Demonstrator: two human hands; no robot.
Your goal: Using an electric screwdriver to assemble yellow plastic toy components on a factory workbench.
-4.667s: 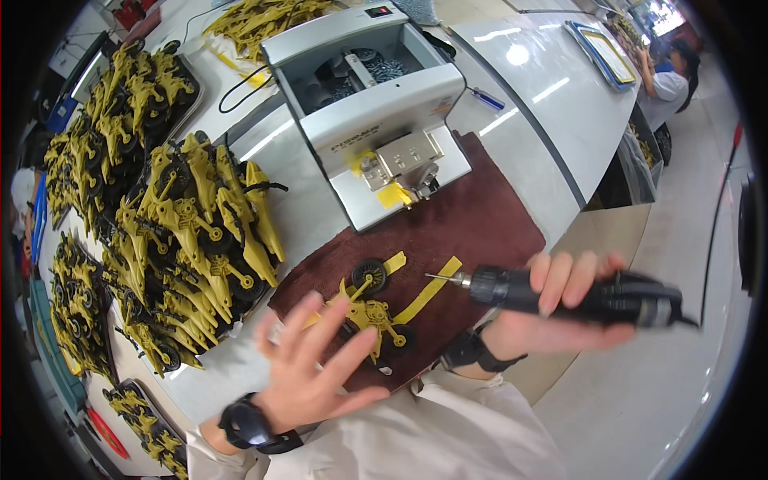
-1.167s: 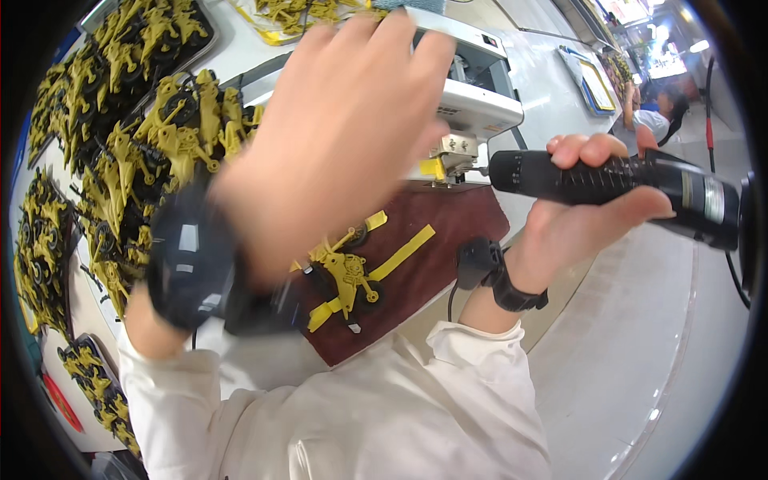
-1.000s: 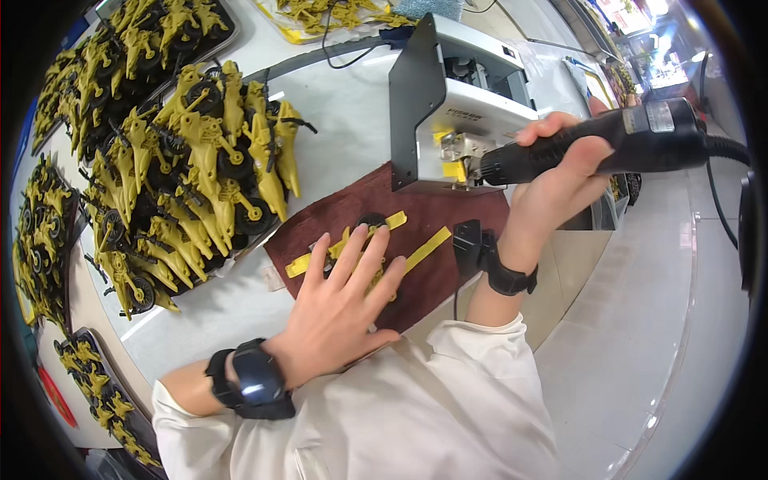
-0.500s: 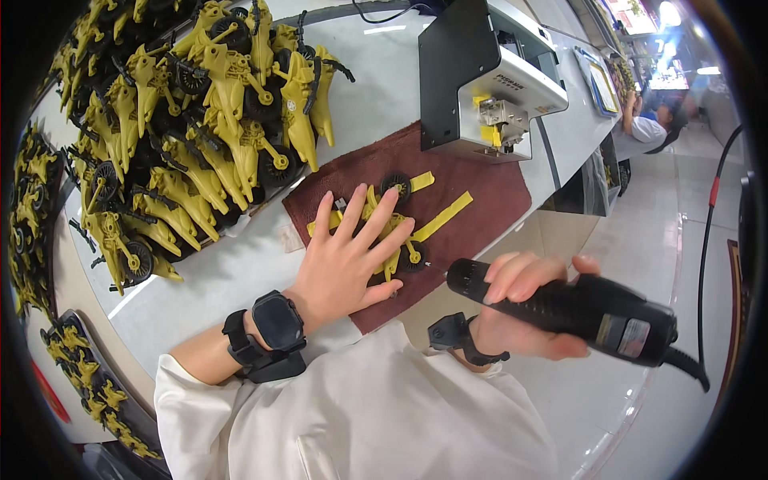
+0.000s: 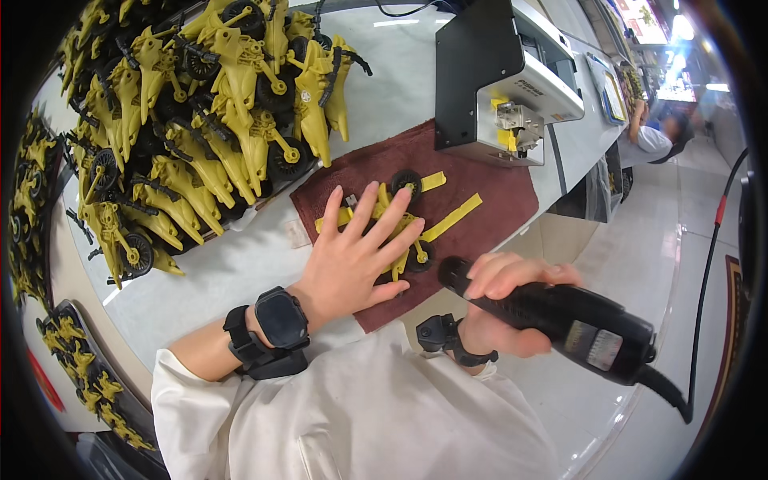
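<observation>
My left hand [image 5: 350, 250] lies with spread fingers over a yellow toy motorcycle [image 5: 418, 238] and hides much of its frame. Two black spoked wheels [image 5: 406, 184] show past my fingers. The toy rests on a maroon cloth [image 5: 504, 194]. In my right hand [image 5: 512, 298] is a black corded electric screwdriver [image 5: 588, 326], with fingers wrapped round its body. Its front end sits close to the nearer wheel, and whether the tip touches the toy cannot be seen. Beside the toy lie yellow strips of tape [image 5: 452, 218].
A pile of yellow toy motorcycles [image 5: 200, 148] fills the left side. A black-and-white box-shaped machine [image 5: 512, 88] stands at the back of the cloth. A tray of small yellow parts [image 5: 96, 376] lies at the lower left. Another person [image 5: 652, 140] sits at the far right.
The screwdriver has moved a little left toward the nearer wheel, and its cord end has dropped. My left hand stays spread over the toy. The whole view has shifted slightly.
</observation>
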